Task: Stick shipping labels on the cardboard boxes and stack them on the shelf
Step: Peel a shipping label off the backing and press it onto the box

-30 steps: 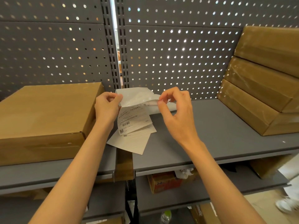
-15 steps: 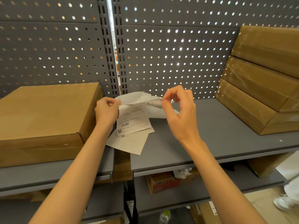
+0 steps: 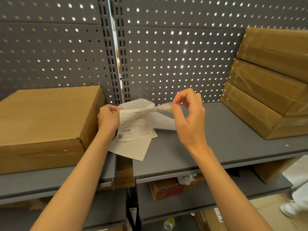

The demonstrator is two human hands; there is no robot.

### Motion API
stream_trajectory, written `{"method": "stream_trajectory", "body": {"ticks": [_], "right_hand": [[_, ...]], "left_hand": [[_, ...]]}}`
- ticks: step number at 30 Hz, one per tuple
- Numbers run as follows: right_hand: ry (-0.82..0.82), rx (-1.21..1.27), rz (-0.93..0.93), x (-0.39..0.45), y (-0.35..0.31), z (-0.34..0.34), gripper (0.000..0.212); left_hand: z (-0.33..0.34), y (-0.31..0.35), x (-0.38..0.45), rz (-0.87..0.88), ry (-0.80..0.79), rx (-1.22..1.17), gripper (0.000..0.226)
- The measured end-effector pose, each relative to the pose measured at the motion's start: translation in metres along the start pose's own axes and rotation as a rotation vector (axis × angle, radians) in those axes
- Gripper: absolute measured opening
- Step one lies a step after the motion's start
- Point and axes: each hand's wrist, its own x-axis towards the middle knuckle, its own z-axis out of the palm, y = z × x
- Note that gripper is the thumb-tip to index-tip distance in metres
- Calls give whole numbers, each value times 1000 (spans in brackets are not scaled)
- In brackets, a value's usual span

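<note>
2 grey shelves (image 3: 225, 139), pegboard back (image 3: 175, 55), left hand (image 3: 108, 118) gripping label (image 3: 135, 125), right hand (image 3: 188, 119) pinching its peeled corner

My left hand (image 3: 108, 120): fingers curled, pinching the label's (image 3: 135, 126) edge. My right hand (image 3: 188, 117): raised, thumb and forefinger pinching its peeled corner.

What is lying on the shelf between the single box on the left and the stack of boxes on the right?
In the head view: loose label sheets, then bare grey shelf up to the stack.
</note>
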Motion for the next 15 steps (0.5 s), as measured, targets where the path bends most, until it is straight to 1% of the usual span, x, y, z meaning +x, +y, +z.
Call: {"method": "stream_trajectory", "body": {"ticks": [3,7,11,15], "right_hand": [[11,0,-2,0,0,-1,15],[46,13,-2,1,-1,-5,13],[38,13,8,4,1,-8,9],[21,13,24,2,1,-4,10]], "left_hand": [[0,-1,0,0,6,13,13],[0,-2,-1,-13,27,95,11],[-2,1,-2,26,8,48,7],[-5,5,-1,2,-25,-64,34]]}}
